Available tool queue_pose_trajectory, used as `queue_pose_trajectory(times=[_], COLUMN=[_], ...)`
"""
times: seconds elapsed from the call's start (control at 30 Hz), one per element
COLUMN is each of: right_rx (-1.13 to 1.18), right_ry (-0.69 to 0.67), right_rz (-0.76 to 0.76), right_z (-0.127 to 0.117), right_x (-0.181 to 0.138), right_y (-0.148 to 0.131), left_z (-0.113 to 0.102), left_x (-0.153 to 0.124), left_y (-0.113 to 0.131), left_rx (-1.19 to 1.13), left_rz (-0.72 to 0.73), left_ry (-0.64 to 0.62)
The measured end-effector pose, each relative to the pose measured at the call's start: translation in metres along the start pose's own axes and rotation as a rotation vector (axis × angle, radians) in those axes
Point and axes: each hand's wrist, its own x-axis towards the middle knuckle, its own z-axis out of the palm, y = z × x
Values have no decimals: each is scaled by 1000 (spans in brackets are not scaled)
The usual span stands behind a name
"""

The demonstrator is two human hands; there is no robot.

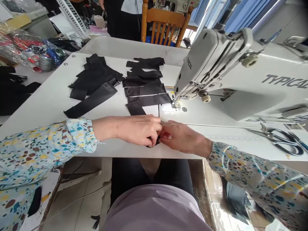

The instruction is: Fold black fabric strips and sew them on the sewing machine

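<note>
My left hand (pixel 137 130) and my right hand (pixel 180 136) meet at the front edge of the white sewing table (pixel 48 109). Between their fingers, a small piece of black fabric (pixel 152 142) shows, mostly hidden by them. A red patch (pixel 166 135) shows among my right fingers; I cannot tell what it is. Just beyond my hands lies a white card (pixel 152 110), partly under a black satin strip (pixel 136 109). Several more black strips (pixel 144 81) lie in a loose column, and a heap of black strips (pixel 96 77) sits to the left.
A white TYPICAL sewing machine (pixel 240 70) fills the right side, its needle and presser foot (pixel 176 104) close to my right hand. Black-handled scissors (pixel 276 141) lie at right. Beyond the table stand a wooden chair (pixel 165 25) and a person (pixel 122 19); plastic-wrapped goods (pixel 31 51) lie at left.
</note>
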Motion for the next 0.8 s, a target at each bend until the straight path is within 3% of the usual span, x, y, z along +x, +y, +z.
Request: queue_pose_trajectory(times=[0.37,0.8], right_rx=[-29,-27], right_ry=[-55,-4], right_rz=[-17,-9], right_z=[-6,0], right_x=[1,0], right_y=[-1,0], left_z=[-7,13], left_x=[5,-5], left_y=[-9,-10], left_rx=[78,51], left_rz=[95,114], left_ry=[-121,33])
